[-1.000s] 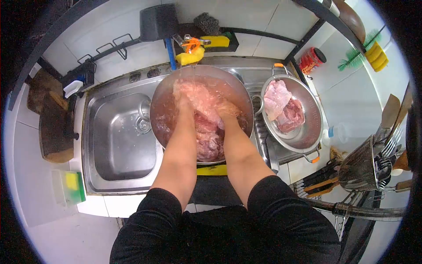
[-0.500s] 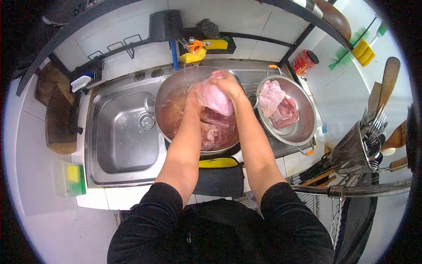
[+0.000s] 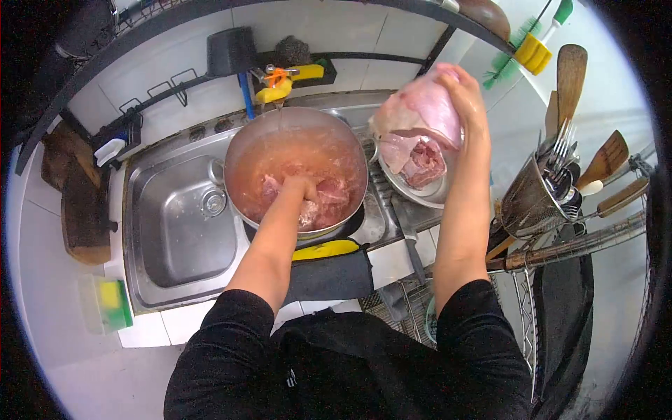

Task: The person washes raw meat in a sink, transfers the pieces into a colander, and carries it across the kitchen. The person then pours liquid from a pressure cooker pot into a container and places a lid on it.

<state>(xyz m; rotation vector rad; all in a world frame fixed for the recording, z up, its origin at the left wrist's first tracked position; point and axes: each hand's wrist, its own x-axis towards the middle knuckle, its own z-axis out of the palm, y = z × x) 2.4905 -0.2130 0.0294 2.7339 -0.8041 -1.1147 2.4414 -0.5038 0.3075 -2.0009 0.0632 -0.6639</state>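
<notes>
A large pale-pink piece of meat [image 3: 423, 105] hangs over the steel colander [image 3: 413, 196] on the right, with my right hand [image 3: 463, 94] wrapped round its right side. Beneath it, a rolled red piece of meat [image 3: 425, 164] lies in the colander. My left hand [image 3: 301, 187] is down in the big steel pot [image 3: 241, 140], among pieces of meat [image 3: 330, 192] in cloudy pink water; its fingers are hidden there.
Left of the pot is a steel sink basin [image 3: 183, 241]. The faucet [image 3: 273, 87] stands behind the pot. A knife [image 3: 413, 248] lies on the counter's front edge. At the right are a utensil basket [image 3: 525, 199] and a metal rail [image 3: 588, 241].
My right hand has carried the large piece of meat out of the pot and right, over the colander. My left hand has let go of it and gone down into the water. The view has shifted.
</notes>
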